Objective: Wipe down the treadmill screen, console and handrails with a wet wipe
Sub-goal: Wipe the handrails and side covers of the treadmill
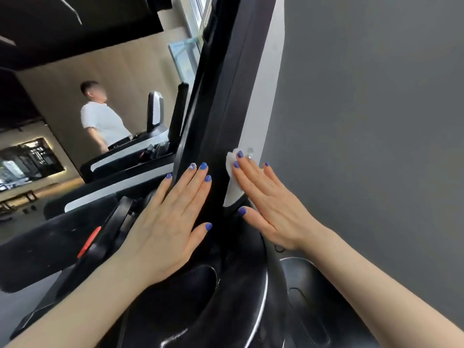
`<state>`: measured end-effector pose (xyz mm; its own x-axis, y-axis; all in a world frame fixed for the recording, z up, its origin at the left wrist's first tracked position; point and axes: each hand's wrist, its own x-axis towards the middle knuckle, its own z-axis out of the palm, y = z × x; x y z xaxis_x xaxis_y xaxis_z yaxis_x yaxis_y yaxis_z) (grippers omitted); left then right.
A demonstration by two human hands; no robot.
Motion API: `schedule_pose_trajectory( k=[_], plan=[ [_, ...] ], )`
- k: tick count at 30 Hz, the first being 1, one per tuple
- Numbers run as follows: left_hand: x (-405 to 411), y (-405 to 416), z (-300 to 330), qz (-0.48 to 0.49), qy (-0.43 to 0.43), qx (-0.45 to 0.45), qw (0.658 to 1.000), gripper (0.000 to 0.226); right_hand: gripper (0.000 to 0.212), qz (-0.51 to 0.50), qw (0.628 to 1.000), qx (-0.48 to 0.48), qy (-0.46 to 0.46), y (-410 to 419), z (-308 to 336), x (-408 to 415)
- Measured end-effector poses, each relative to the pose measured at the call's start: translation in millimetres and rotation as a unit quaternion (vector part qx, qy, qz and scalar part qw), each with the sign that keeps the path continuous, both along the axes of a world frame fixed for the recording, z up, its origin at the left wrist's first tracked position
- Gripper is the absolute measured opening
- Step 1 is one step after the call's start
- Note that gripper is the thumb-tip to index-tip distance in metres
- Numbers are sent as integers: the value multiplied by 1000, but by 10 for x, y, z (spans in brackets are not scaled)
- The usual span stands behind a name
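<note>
The treadmill's upright screen unit [221, 79] rises edge-on in the middle of the head view, black with a light grey right side panel [261, 101]. My left hand [170, 217] lies flat with straight fingers against its black left face. With straight fingers, my right hand [266, 204] presses a white wet wipe [232, 182] flat onto the grey side panel near its bottom. Below both hands spreads the black console [226, 297] with its cup holder recess [198, 280].
A grey wall [364, 121] stands close on the right. To the left run more treadmills [120, 172], and a person in a white shirt [103, 121] stands on one. A red safety tab [89, 242] sits on the console's left part.
</note>
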<state>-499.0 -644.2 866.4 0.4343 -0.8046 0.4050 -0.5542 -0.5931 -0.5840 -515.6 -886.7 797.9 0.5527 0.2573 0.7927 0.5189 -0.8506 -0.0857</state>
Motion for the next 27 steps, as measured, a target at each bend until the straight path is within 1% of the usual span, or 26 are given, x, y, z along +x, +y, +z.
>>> schedule_pose_trajectory(
  k=[3,5,7,9,11,13,15,19,20,21,22,24,25,27],
  plan=[
    [109,7,-26,26,-10,17,999,72,69,-38,993,-106,-20,-97,-104,192],
    [155,12,-53,31,-22,23,999,72,68,-52,989,-134,-42,-153,-101,316],
    [185,16,-67,34,-30,23,999,72,66,-57,988,-119,-74,-196,27,427],
    [219,23,-72,32,-38,21,999,71,65,-59,990,-66,-112,-240,232,521],
    [252,34,-82,31,-40,21,998,71,67,-50,991,-2,-127,-258,413,577],
    [271,46,-92,32,-45,22,998,71,69,-40,990,25,-135,-214,435,615],
    [293,45,-91,27,-51,25,998,71,69,-31,989,-11,-142,-147,282,622],
    [322,54,-98,13,-55,17,998,71,67,2,976,-175,-130,-220,-106,581],
    [327,53,-104,11,-57,17,998,72,65,3,971,-198,-135,-298,-104,605],
    [330,50,-109,10,-58,17,998,72,64,-1,970,-201,-138,-375,-82,646],
    [334,45,-111,9,-60,17,998,72,63,-4,974,-181,-137,-435,-52,687],
    [347,30,-93,0,-63,11,998,71,67,13,988,-108,-108,-474,-41,729],
    [352,13,-75,-6,-66,6,998,71,69,36,992,-81,-87,-451,-89,728],
    [375,-38,-13,-17,-71,-5,997,71,72,88,994,-59,-39,-349,-267,693]
  ],
)
